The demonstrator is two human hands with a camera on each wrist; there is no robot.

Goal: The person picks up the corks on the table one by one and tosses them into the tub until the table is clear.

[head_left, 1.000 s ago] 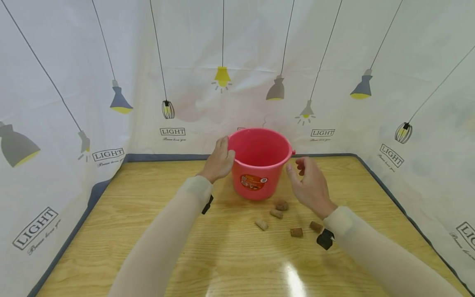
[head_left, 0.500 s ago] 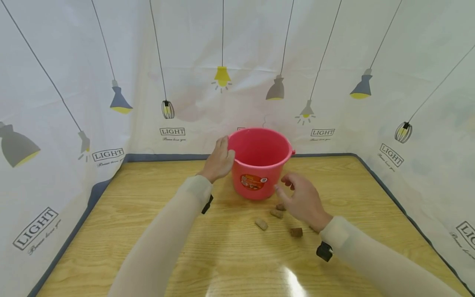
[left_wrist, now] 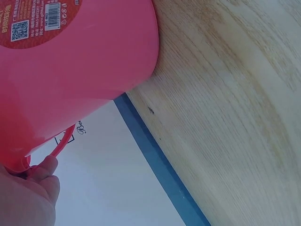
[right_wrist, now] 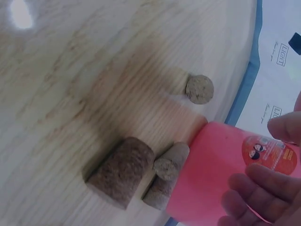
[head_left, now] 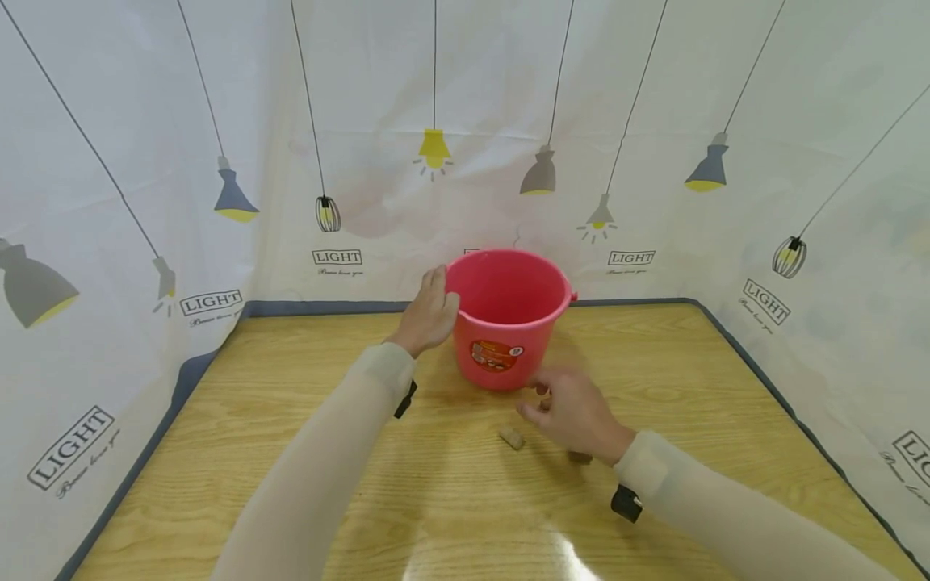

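Left hand (head_left: 429, 316) has its fingers curled over the rim of the upright pink bucket (head_left: 538, 343) at 9 o'clock, probably just steadying it. Can't tell if it's got the handle (left_wrist: 65, 141) too. One pale cork (head_left: 512, 438) lies at the bucket's 6 o'clock. Right hand (head_left: 581, 415) hovers around 5 o'clock, fingers loosely bent, thumb apart, nothing in it, likely spaced to suit a cork. It mostly blocks the head view there; right wrist shows a dark cork (right_wrist: 122, 169) plus two overlapping corks (right_wrist: 174, 160) beside the bucket.

We see the bucket (head_left: 501, 332) on the table (head_left: 436, 508), before the backdrop (head_left: 385, 202), with corks (right_wrist: 121, 173) in front of the bucket.
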